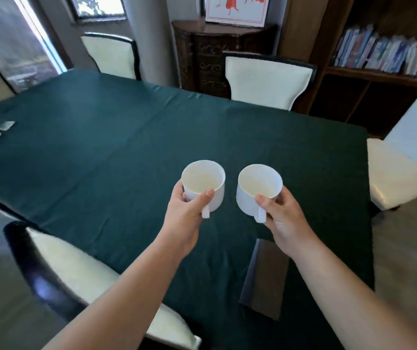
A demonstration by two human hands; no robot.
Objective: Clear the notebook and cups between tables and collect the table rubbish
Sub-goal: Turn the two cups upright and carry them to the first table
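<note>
Two round glossy white cups (203, 183) (259, 190), smooth green tablecloth (101, 147)

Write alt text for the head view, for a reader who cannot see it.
Two bare hands each hold a white ceramic cup by its handle over a table with a dark green cloth: the left hand with the left cup, the right hand with the right cup. A dark rectangular notebook lies near the table's front edge.
</note>
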